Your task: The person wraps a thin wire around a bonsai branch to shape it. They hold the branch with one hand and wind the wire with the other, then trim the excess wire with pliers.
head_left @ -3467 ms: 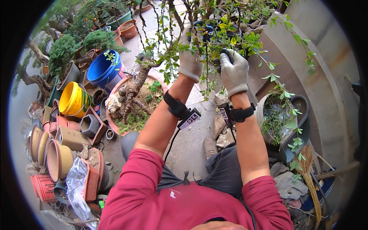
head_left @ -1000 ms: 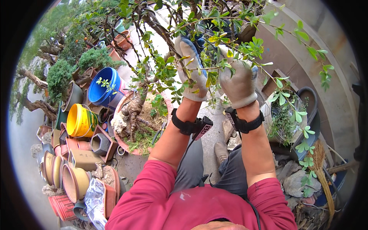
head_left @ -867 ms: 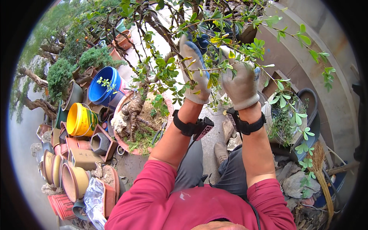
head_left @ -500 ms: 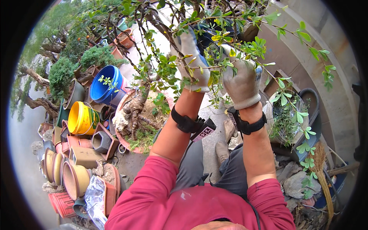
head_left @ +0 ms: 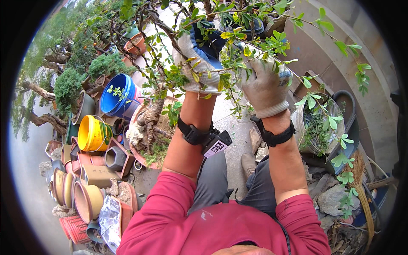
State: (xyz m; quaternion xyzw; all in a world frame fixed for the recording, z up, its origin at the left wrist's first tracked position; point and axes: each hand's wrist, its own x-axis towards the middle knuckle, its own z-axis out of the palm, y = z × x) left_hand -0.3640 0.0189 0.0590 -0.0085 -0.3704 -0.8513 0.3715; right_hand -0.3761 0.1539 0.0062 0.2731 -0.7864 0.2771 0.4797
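A bonsai-like tree with a gnarled trunk (head_left: 148,117) stands in a round pot, its leafy branches spreading across the top of view. My left hand (head_left: 197,70), in a whitish glove with a blue palm, reaches up among these branches. Its fingers look stretched out, though twigs and leaves partly cover them. To its right, my right hand (head_left: 265,85) wears a similar glove and has its fingers curled in beside a thin leafy branch (head_left: 229,70). Leaves hide its fingertips, so what they hold cannot be made out.
At left are a blue bucket (head_left: 115,95), a yellow bucket (head_left: 91,134) and several stacked flowerpots (head_left: 87,199). On the right, a pale container (head_left: 316,131) holds green cuttings, near a straw broom (head_left: 360,187) and rocks (head_left: 335,199). A long branch hangs over that side.
My left hand has moved left and slightly down among the branches. My right hand has shifted a little left, with its fingers still curled. The branches have swayed slightly.
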